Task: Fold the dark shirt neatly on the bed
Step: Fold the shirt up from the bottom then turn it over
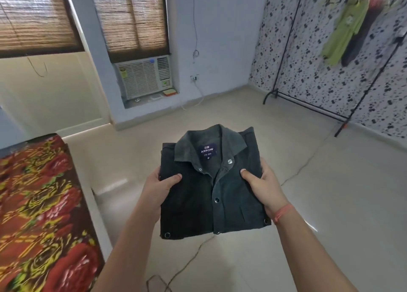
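Note:
The dark grey shirt [211, 194] is folded into a compact rectangle, collar up, with a blue label and metal snap buttons showing. I hold it in the air over the tiled floor, away from the bed. My left hand [159, 188] grips its left edge, thumb on top. My right hand [262, 186] grips its right edge, thumb pressed on the front; a thin orange thread circles that wrist. The fingers of both hands are hidden under the shirt. The bed [37, 214], covered with a red and yellow floral spread, lies at the left.
A black clothes rack [308, 102] with a green garment [343, 32] hanging stands at the right wall. A window air conditioner [144, 77] sits in the far wall under bamboo blinds. A thin cable [185, 267] trails across the floor below the shirt.

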